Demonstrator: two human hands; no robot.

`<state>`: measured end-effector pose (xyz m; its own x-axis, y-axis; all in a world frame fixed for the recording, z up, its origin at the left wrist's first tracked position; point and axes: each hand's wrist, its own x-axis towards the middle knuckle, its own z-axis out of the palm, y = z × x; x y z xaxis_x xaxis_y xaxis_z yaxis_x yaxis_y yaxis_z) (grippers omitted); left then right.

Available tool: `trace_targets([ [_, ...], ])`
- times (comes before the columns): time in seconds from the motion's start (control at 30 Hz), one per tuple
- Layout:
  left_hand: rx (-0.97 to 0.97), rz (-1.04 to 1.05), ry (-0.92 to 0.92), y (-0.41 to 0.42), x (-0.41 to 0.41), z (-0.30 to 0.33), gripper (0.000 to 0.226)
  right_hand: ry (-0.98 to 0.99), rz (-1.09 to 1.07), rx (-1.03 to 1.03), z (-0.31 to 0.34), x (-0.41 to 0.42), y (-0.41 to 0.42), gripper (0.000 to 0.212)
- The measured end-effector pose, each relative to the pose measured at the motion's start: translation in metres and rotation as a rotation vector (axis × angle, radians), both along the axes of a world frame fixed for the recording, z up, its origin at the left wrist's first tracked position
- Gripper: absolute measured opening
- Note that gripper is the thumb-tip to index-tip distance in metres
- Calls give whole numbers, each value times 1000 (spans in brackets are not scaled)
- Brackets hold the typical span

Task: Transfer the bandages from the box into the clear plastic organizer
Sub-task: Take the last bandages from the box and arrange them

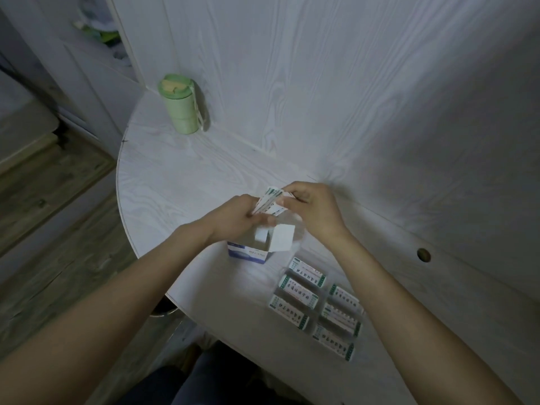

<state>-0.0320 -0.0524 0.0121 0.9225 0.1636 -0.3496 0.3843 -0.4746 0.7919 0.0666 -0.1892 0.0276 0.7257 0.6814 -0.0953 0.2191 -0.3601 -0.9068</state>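
A small white-and-blue bandage box (247, 252) stands open on the white table (175, 182), its white flaps raised. Just above its opening, both hands hold a stack of bandage strips (270, 200) with green-printed wrappers. My left hand (236, 219) grips the stack's lower end, and my right hand (309, 209) pinches its upper end. To the right front lies the clear plastic organizer (317, 306), its compartments filled with bandages in two columns.
A pale green lidded cup (181, 103) stands at the table's far left by the wall. A wood-grain wall panel (380, 112) rises directly behind the table. The rounded table edge drops to a wooden floor (52, 206) on the left.
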Motion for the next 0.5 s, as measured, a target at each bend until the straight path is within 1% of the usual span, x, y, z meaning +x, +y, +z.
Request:
trace_targets([
  [0.03, -124, 7, -5, -6, 1, 4, 12, 56, -28, 22, 1, 1, -4, 12],
  [0.1, -387, 43, -4, -16, 2, 9, 11, 191, -81, 88, 4, 1, -16, 14],
  [0.13, -450, 58, 0, -20, 2, 9, 11, 247, -95, 116, 5, 1, -22, 15],
  [0.27, -576, 53, 4, -47, 4, 13, 10, 345, -99, 130, 7, -3, -49, 13],
  [0.33, -666, 43, 53, -60, 5, 17, 22, 347, -124, 142, 7, -4, -60, 10],
  [0.4, -750, 62, 97, -70, 6, 18, 38, 354, -155, 168, 4, -3, -74, 12],
  [0.43, -770, 86, 104, -74, 6, 17, 42, 363, -174, 175, 2, -3, -81, 14],
  [0.5, -769, 140, 106, -81, 6, 14, 39, 383, -194, 178, -2, -1, -93, 17],
])
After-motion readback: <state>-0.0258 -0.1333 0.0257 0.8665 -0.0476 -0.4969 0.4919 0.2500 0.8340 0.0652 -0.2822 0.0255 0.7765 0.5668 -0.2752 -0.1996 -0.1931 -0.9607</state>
